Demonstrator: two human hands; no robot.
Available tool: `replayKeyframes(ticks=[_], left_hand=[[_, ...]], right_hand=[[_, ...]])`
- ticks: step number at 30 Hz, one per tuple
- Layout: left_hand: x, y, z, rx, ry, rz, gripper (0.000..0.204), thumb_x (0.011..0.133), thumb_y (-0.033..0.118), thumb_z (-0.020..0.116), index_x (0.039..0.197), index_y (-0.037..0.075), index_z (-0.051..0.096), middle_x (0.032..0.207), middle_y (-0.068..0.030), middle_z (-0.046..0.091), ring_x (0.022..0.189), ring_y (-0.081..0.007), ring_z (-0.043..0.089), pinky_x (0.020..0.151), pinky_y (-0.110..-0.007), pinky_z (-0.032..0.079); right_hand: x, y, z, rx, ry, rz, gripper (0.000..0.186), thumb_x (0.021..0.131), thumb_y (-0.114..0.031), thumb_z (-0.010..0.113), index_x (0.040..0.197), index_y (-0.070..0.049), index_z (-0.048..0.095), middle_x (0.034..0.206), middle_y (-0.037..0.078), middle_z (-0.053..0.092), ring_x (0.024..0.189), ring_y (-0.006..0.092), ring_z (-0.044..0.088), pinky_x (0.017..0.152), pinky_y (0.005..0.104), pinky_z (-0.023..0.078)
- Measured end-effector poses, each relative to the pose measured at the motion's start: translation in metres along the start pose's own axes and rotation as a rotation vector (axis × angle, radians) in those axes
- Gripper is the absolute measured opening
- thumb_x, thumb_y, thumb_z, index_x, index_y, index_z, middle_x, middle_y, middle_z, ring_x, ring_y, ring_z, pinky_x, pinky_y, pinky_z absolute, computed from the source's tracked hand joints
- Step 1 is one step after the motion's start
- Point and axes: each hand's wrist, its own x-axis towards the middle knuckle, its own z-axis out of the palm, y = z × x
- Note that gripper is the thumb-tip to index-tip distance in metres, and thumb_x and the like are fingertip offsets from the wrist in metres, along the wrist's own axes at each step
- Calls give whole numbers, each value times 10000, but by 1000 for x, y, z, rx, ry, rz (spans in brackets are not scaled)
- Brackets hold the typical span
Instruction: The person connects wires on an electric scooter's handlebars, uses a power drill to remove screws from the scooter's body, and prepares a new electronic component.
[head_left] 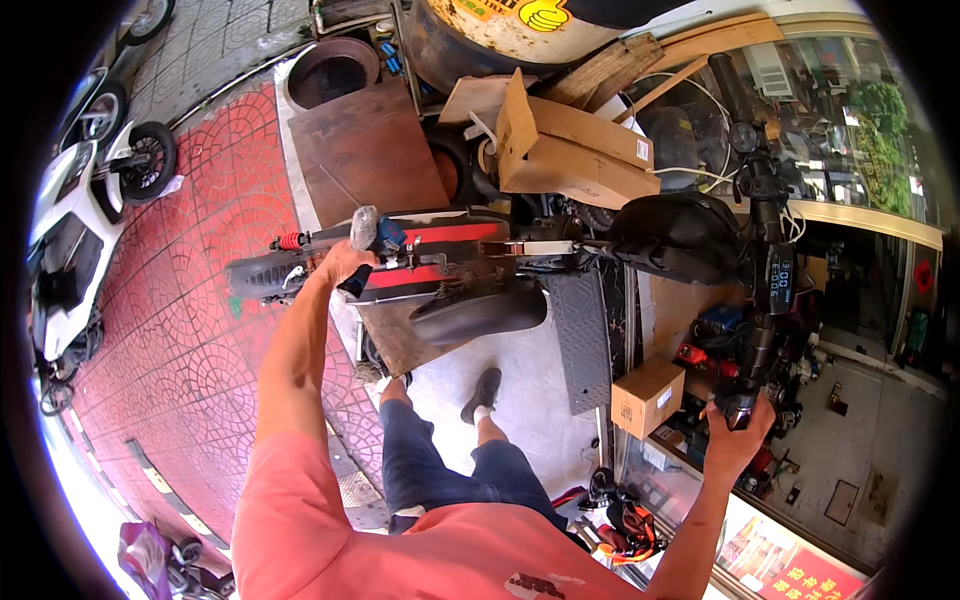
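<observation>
An electric scooter [440, 272], its deck black with red stripes, stretches across the middle of the view. At its rear, my left hand [348, 262] is closed round a blue and black cordless power tool [388, 236] with a rounded grey end, held over the deck. The tool's tip is too small to make out. Far to the right, my right hand [740, 432] is wrapped round the lower end of the scooter's handlebar [762, 345]. A lit display [780, 280] sits mid-bar, and a black bag [675, 235] hangs on the stem.
A curved black fender-like part [480, 316] lies beside the deck. Cardboard boxes [575, 150] and a brown board [365, 150] stand beyond the scooter. A small carton [648, 398] sits near my right arm. A white motorbike [80, 230] is parked on red paving at left.
</observation>
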Motion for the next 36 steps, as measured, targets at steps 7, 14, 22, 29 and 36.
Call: replayKeyframes(ticks=[7,14,22,29,36], left_hand=[[20,-21,5,219,-111,-11,634,732,461,760,1189,28,682,1055,-185,735,958,-311,672,885,-403,518],[13,-18,14,157,-142,-182,570,700,464,789,979,-30,735,920,-177,734,831,-291,667,765,-399,521],[-32,-34,58,3,-22,-270,500,653,397,838,742,-78,709,680,-87,639,615,-201,580,570,-390,472],[-102,-26,121,-96,141,-336,455,643,342,844,829,-60,738,763,-105,680,665,-221,628,623,-368,519],[-128,-32,172,-176,14,-466,498,615,366,853,855,-59,753,831,-137,717,706,-227,645,644,-376,521]], right_hand=[[-27,41,-19,490,-321,538,820,779,26,796,1514,-77,445,911,61,651,753,179,666,635,303,566],[-69,66,-13,592,-338,612,915,783,67,777,1568,-108,342,961,63,627,579,136,579,456,278,491],[-115,164,14,602,-301,517,998,744,171,752,1586,-103,291,1081,92,625,754,159,618,466,274,497],[-53,167,7,733,-445,546,836,726,139,715,1483,-59,419,981,72,644,565,126,573,432,271,462],[5,183,-42,461,-513,236,911,713,148,710,1542,-61,396,962,77,637,616,109,570,441,234,445]])
